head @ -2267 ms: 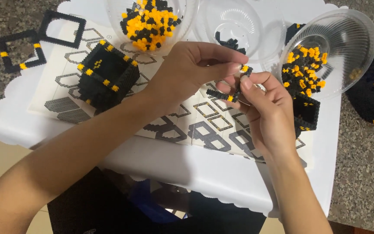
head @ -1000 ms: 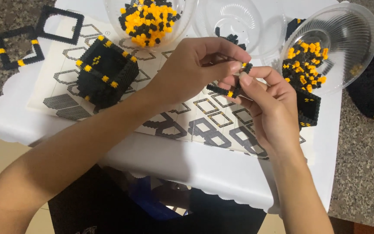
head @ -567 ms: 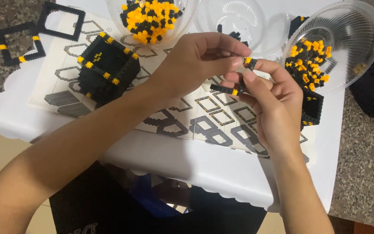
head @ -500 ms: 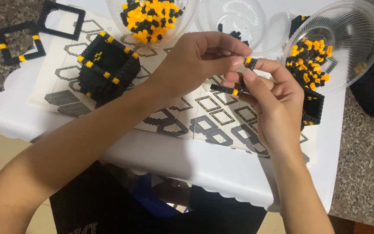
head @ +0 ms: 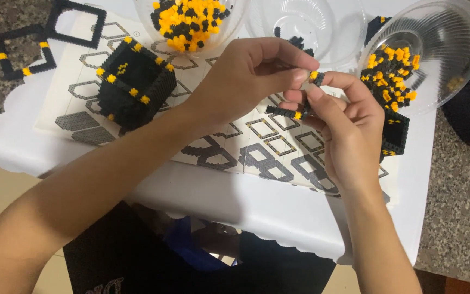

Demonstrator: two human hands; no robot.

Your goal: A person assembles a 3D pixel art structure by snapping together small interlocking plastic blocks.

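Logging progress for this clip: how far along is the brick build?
Done: a black-and-yellow cube stands on the instruction sheet, with flat frames beside it. In hand: the left hand and right hand pinch a small black strip. Left: a bowl of loose bricks remains.

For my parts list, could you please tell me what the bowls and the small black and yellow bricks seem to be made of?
The bowls look like thin clear plastic: see-through, with glossy glare. The bricks look like hard moulded plastic, opaque with a slight sheen, probably. The strip held by both hands looks the same.
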